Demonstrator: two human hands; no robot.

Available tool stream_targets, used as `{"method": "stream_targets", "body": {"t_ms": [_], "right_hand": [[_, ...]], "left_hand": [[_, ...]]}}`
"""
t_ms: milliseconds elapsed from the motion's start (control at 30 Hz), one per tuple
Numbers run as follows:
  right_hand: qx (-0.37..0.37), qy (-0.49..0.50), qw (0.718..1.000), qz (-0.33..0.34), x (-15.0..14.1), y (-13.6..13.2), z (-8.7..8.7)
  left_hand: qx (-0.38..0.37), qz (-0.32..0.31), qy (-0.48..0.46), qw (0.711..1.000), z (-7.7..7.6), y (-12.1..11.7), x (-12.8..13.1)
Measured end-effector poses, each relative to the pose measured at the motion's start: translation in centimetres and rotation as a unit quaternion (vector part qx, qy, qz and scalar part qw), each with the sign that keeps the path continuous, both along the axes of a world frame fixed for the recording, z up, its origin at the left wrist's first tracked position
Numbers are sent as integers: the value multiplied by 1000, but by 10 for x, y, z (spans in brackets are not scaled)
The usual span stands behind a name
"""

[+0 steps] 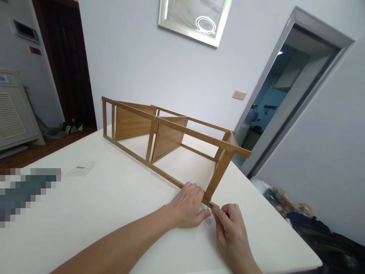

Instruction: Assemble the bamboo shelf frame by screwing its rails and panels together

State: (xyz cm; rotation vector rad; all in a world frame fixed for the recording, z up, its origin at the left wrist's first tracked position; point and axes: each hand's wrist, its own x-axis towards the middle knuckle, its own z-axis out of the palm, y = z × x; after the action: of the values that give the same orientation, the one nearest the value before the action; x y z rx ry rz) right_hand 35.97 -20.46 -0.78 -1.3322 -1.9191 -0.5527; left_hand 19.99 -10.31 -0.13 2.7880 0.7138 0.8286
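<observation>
A brown wooden shelf frame lies on its side on the white table, its slatless panels standing upright between the rails. My left hand is closed over the near lower rail, close to its right end. At that end, my right hand pinches a thin, bent metal tool that looks like a hex key. The tool's tip meets the rail near the corner with the crosspiece; the fingers hide most of it. Small bolt heads show along the upper rail.
A clear plastic bag with a small piece in it lies left on the white table. A blurred-out dark object is at the left edge. Clothes are heaped beyond the table's right edge. A person stands past the doorway.
</observation>
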Motion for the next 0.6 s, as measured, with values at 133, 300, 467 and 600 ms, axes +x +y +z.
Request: {"method": "stream_targets", "body": {"t_ms": [133,300,467,600], "right_hand": [[6,3,1000,1,-3,0,2],[2,40,999,14,-4,-1,2],[-35,109,993,-2,-1,-4,3],[-59,164,984,-19,1,-4,5]], "left_hand": [[-3,-1,1,1000,1,0,-1],[-10,-10,7,1000,0,1,-1],[-19,-19,11,1000,-2,1,-1],[-23,-19,11,999,-2,2,-1]]}}
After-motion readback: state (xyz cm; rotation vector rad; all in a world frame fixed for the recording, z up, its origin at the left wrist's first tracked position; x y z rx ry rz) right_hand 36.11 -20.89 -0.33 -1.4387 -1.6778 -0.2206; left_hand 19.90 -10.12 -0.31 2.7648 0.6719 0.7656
